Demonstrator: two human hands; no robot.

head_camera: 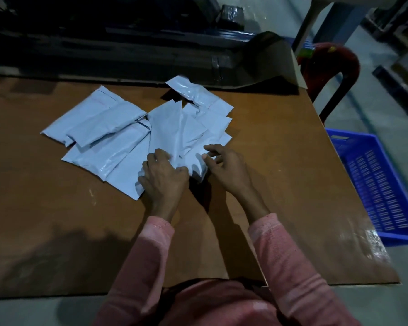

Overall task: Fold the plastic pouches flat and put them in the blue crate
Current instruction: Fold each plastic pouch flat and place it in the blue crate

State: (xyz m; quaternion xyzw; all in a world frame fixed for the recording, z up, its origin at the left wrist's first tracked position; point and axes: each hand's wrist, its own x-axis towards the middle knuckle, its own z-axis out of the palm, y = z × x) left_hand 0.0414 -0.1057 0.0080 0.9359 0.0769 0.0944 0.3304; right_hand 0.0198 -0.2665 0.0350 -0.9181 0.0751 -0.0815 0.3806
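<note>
Several pale grey-blue plastic pouches (108,128) lie spread over the middle of the brown table (57,220). The nearest pouch (186,147) lies under both hands. My left hand (163,177) presses and grips its near left corner, fingers curled into the plastic. My right hand (224,165) rests on its right edge, thumb and fingers pinching the crumpled film. The blue crate (382,184) stands on the floor to the right of the table, and what shows of its inside holds nothing.
A dark machine or stack of black material (118,43) runs along the table's far edge. A red plastic chair (332,67) stands at the far right corner. Clear tape (372,243) shines at the table's near right edge.
</note>
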